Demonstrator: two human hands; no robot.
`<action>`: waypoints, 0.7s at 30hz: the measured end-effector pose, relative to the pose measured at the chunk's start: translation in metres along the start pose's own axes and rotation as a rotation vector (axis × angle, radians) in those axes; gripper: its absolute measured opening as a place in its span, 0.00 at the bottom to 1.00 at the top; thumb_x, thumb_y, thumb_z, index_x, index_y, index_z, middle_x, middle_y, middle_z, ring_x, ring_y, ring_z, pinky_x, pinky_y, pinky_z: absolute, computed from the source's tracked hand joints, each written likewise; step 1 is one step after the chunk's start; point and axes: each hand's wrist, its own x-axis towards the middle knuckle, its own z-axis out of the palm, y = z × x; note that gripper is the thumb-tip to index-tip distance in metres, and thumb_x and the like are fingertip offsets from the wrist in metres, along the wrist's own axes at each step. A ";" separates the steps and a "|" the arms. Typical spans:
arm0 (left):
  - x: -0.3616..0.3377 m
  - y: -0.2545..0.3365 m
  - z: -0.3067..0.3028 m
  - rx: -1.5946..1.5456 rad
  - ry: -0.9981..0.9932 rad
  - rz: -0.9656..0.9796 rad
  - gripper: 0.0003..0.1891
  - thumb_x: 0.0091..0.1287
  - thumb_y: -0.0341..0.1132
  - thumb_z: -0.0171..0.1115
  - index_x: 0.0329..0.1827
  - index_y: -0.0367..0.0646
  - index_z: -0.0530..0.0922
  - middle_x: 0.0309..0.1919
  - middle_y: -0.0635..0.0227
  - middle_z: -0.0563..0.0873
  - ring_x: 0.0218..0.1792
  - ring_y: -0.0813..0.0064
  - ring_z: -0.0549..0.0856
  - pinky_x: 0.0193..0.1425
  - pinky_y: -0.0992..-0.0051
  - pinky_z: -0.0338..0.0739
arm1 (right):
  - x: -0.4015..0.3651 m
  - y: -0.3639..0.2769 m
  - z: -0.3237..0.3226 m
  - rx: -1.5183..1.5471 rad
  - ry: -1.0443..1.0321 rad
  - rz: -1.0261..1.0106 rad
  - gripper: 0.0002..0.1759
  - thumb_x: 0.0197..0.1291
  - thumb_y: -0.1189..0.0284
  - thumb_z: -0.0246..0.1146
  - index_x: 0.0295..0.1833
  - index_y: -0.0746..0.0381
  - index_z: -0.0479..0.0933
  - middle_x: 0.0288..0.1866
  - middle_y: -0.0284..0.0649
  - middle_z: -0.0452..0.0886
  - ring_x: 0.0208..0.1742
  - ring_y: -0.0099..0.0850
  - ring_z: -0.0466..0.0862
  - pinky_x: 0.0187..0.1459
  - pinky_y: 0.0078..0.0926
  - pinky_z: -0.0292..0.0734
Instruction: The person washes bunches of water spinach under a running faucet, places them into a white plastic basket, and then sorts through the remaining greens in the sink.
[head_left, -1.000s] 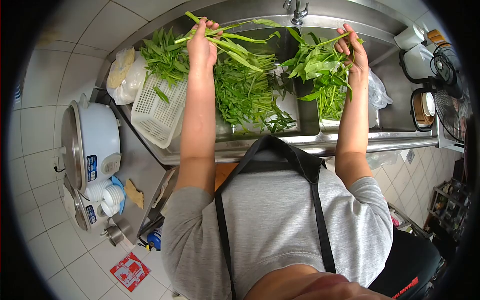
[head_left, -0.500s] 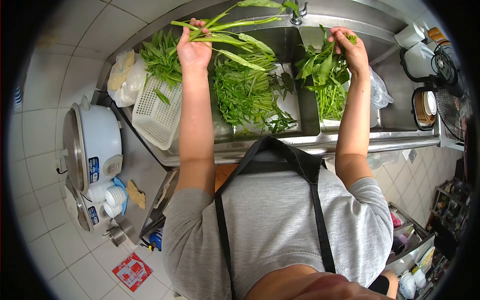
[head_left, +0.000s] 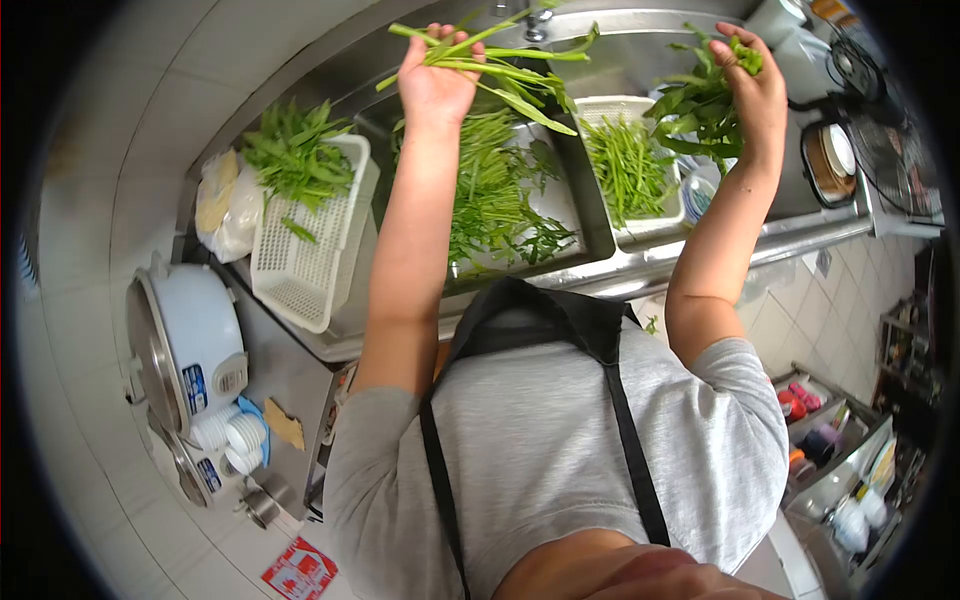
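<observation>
Long green stems with narrow leaves (head_left: 520, 75) lie across my left hand (head_left: 438, 85), whose fingers curl round them above the sink's left basin. At the upper right my right hand (head_left: 755, 90) grips a bunch of leafy greens (head_left: 700, 110) that hangs down to the left. Below and between my hands, a large heap of greens (head_left: 490, 200) fills much of the metal basin. Cut stems (head_left: 625, 165) lie in a white basket (head_left: 612, 103) in the right basin. More leaves (head_left: 300, 160) rest at the back of a white perforated basket (head_left: 295, 265) on the left.
Plastic bags (head_left: 235, 205) sit left of the perforated basket. A large rice cooker (head_left: 185, 340) and stacked white cups (head_left: 235, 435) stand at the lower left. The faucet (head_left: 537, 22) is at the sink's back, a fan (head_left: 890, 160) at the far right.
My right hand has moved right and up with its leafy bunch, away from the stems, uncovering the white basket. My left hand still holds its stems. The view has shifted.
</observation>
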 end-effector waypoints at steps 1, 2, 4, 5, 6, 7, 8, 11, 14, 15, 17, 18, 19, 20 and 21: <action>0.004 -0.022 0.009 0.075 0.032 -0.033 0.14 0.67 0.43 0.42 0.38 0.41 0.70 0.36 0.65 0.76 0.41 0.67 0.74 0.49 0.61 0.69 | 0.001 0.002 -0.017 0.026 0.016 0.027 0.13 0.55 0.71 0.61 0.46 0.63 0.75 0.29 0.26 0.74 0.27 0.12 0.67 0.28 0.08 0.59; 0.007 -0.044 0.017 0.101 0.036 -0.084 0.14 0.67 0.43 0.42 0.37 0.42 0.70 0.36 0.66 0.76 0.41 0.67 0.74 0.48 0.61 0.68 | 0.000 0.002 -0.032 -0.019 0.058 -0.007 0.12 0.55 0.72 0.60 0.45 0.64 0.76 0.29 0.25 0.74 0.25 0.11 0.64 0.26 0.07 0.56; 0.016 -0.091 0.021 0.162 0.049 -0.165 0.11 0.66 0.42 0.45 0.36 0.43 0.70 0.35 0.67 0.76 0.40 0.68 0.74 0.46 0.62 0.68 | 0.001 0.006 -0.058 -0.007 0.112 -0.033 0.11 0.56 0.71 0.60 0.44 0.63 0.77 0.27 0.26 0.74 0.24 0.10 0.64 0.26 0.08 0.56; 0.022 -0.115 0.021 0.199 0.051 -0.198 0.10 0.66 0.40 0.48 0.35 0.43 0.70 0.35 0.67 0.76 0.40 0.68 0.74 0.46 0.62 0.68 | -0.001 0.002 -0.066 -0.023 0.149 -0.048 0.11 0.56 0.71 0.61 0.44 0.64 0.77 0.27 0.26 0.74 0.24 0.10 0.64 0.25 0.08 0.56; 0.034 -0.142 0.013 0.216 0.082 -0.265 0.10 0.63 0.39 0.52 0.37 0.42 0.70 0.37 0.65 0.76 0.41 0.67 0.74 0.46 0.60 0.67 | -0.001 0.003 -0.072 -0.022 0.194 -0.033 0.12 0.55 0.70 0.61 0.43 0.64 0.78 0.26 0.27 0.75 0.23 0.11 0.64 0.25 0.08 0.55; 0.043 -0.168 0.005 0.235 0.114 -0.335 0.11 0.60 0.38 0.57 0.40 0.41 0.70 0.39 0.63 0.76 0.43 0.66 0.73 0.46 0.59 0.67 | 0.000 0.007 -0.077 -0.030 0.198 -0.026 0.12 0.55 0.70 0.61 0.43 0.64 0.78 0.26 0.27 0.75 0.23 0.11 0.64 0.25 0.08 0.55; 0.048 -0.190 0.003 0.381 0.138 -0.405 0.16 0.57 0.38 0.61 0.44 0.39 0.70 0.44 0.59 0.74 0.49 0.63 0.71 0.50 0.55 0.65 | 0.001 0.013 -0.081 0.026 0.215 -0.013 0.12 0.55 0.70 0.61 0.43 0.64 0.78 0.26 0.27 0.75 0.23 0.11 0.64 0.25 0.08 0.56; 0.041 -0.214 0.006 0.658 0.088 -0.628 0.26 0.54 0.38 0.65 0.53 0.36 0.67 0.55 0.53 0.67 0.58 0.57 0.64 0.57 0.48 0.60 | 0.005 0.030 -0.087 0.102 0.236 0.023 0.11 0.56 0.71 0.60 0.44 0.64 0.77 0.26 0.28 0.76 0.24 0.12 0.65 0.26 0.09 0.57; 0.073 -0.247 -0.037 0.872 -0.009 -0.847 0.32 0.53 0.39 0.64 0.59 0.36 0.63 0.62 0.51 0.60 0.64 0.53 0.56 0.61 0.45 0.53 | 0.012 0.054 -0.084 0.133 0.250 0.044 0.10 0.56 0.73 0.60 0.43 0.65 0.77 0.28 0.29 0.76 0.27 0.14 0.70 0.29 0.08 0.60; 0.072 -0.248 -0.035 0.950 -0.026 -0.919 0.33 0.54 0.39 0.64 0.60 0.36 0.62 0.63 0.50 0.59 0.66 0.52 0.52 0.63 0.44 0.50 | 0.012 0.053 -0.075 0.146 0.267 0.044 0.10 0.56 0.73 0.60 0.41 0.67 0.78 0.28 0.28 0.76 0.29 0.13 0.71 0.32 0.07 0.61; 0.070 -0.245 -0.032 1.101 0.024 -0.907 0.30 0.57 0.40 0.61 0.60 0.37 0.62 0.60 0.50 0.64 0.63 0.53 0.61 0.60 0.48 0.60 | 0.025 0.082 -0.077 0.002 0.169 0.061 0.13 0.58 0.74 0.55 0.48 0.62 0.75 0.30 0.34 0.79 0.29 0.21 0.77 0.33 0.16 0.70; 0.072 -0.238 -0.032 1.086 -0.051 -0.944 0.28 0.58 0.40 0.59 0.59 0.36 0.63 0.58 0.50 0.67 0.59 0.54 0.66 0.58 0.53 0.65 | 0.021 0.069 -0.066 0.073 0.176 0.194 0.09 0.57 0.71 0.58 0.41 0.64 0.75 0.24 0.30 0.73 0.25 0.19 0.72 0.26 0.14 0.67; 0.075 -0.231 -0.033 1.069 -0.126 -0.976 0.26 0.60 0.40 0.57 0.58 0.35 0.63 0.56 0.50 0.69 0.56 0.56 0.72 0.55 0.57 0.70 | 0.028 0.076 -0.055 0.151 0.151 0.218 0.07 0.57 0.71 0.57 0.40 0.61 0.75 0.21 0.27 0.72 0.21 0.16 0.70 0.23 0.11 0.63; 0.077 -0.222 -0.033 1.086 -0.157 -0.953 0.23 0.62 0.38 0.54 0.56 0.33 0.63 0.53 0.51 0.73 0.49 0.59 0.77 0.51 0.64 0.75 | 0.034 0.080 -0.045 0.128 0.100 0.274 0.07 0.57 0.71 0.57 0.39 0.62 0.75 0.20 0.28 0.71 0.21 0.17 0.70 0.22 0.12 0.63; 0.078 -0.210 -0.037 1.087 -0.154 -0.949 0.23 0.62 0.38 0.54 0.56 0.33 0.63 0.53 0.51 0.73 0.49 0.59 0.77 0.51 0.64 0.75 | 0.042 0.083 -0.034 0.107 0.050 0.324 0.07 0.57 0.71 0.57 0.39 0.62 0.75 0.19 0.28 0.71 0.20 0.17 0.70 0.22 0.13 0.63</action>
